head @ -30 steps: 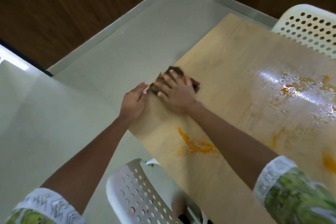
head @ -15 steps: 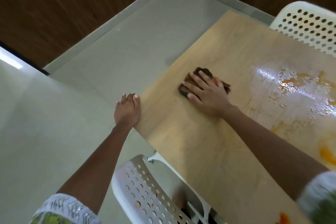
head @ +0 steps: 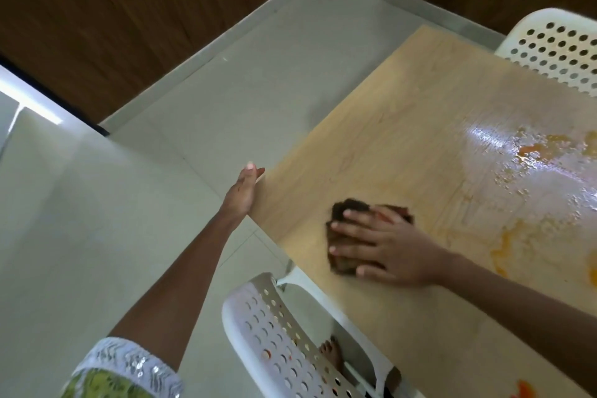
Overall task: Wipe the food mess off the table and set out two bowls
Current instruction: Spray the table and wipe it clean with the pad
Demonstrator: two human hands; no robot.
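Note:
A dark brown cloth lies flat on the light wooden table, near its left corner. My right hand presses down on the cloth with fingers spread over it. My left hand rests edge-on against the table's left rim, fingers straight and holding nothing. Orange food smears and a wet shiny patch cover the table's right part. No bowls are in view.
A white perforated chair stands tucked under the table's near edge, with a bare foot behind it. A second white chair stands at the far right. Grey tiled floor and dark wood wall panels surround the table.
My right hand slid the cloth from the table's left edge rightward and nearer, over the orange smear, which is gone. My left hand drew away from the cloth and stays at the rim.

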